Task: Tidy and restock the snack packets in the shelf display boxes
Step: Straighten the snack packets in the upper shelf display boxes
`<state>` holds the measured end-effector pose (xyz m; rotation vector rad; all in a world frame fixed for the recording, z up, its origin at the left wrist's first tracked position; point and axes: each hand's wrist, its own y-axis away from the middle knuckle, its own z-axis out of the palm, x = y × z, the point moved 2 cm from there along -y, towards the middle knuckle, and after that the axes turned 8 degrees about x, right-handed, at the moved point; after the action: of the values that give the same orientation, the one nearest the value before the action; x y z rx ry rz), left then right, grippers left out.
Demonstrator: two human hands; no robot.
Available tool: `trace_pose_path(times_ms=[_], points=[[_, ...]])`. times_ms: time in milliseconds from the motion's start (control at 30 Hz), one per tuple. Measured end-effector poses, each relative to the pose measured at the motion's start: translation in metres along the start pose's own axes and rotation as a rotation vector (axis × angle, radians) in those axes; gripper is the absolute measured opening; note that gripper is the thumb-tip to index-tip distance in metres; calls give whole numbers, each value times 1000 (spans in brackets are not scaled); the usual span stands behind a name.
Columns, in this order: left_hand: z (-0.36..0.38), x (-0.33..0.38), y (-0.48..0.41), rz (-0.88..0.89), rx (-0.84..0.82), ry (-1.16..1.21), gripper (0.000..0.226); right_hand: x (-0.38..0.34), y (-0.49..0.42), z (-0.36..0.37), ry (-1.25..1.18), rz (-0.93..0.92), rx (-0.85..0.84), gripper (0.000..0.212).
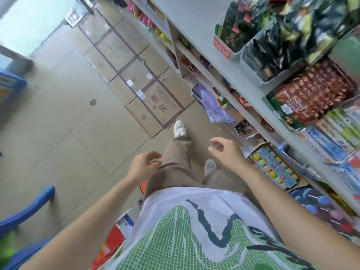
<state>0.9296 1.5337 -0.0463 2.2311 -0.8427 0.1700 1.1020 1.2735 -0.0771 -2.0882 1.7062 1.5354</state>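
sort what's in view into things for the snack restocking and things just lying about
For the job: dark snack packets, red-fronted display box, grey display box, almond packets.
Lying about: floor cartons, blue chair, purple bag.

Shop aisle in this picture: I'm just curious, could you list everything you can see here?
Display boxes: two seen, one red-fronted, one grey, top shelf, upper right
Snack packets: many, black and green, in those boxes
Almond chocolate pack: one, brown and green, shelf below
Pastel sweets tray: one, multicoloured, low shelf, right
Purple bag: one, sticking out of middle shelves
Cardboard cartons: several, brown, stacked on floor ahead
Chair: one, blue, lower left
Shoes: two, white, on floor
Left hand: empty, fingers loosely curled, over thigh
Right hand: empty, fingers relaxed, near low shelf
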Motion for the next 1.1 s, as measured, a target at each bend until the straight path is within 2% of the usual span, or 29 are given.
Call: trace_pose_path(times_ms=[167,367,500,700,867,1000,1100], points=[[-50,12,-99,163,-94,-65,21,-36,-55,29,-38,44,91,32],[-73,53,-219,362,-262,-162,34,-35,-78,71,-93,296,226,31],[-54,86,-257,514,-332,-160,24,-18,-72,90,-145,464,306,31],[42,136,-288,726,-421,-251,26,67,-92,116,-199,558,403,34],[156,138,-320,815,-487,-287,44,173,-129,147,-220,587,488,37],[241,124,-356,960,-475,-238,22,253,-169,179,-218,575,603,40],[297,109,-383,1077,-446,-165,18,302,-203,202,-222,555,706,37]])
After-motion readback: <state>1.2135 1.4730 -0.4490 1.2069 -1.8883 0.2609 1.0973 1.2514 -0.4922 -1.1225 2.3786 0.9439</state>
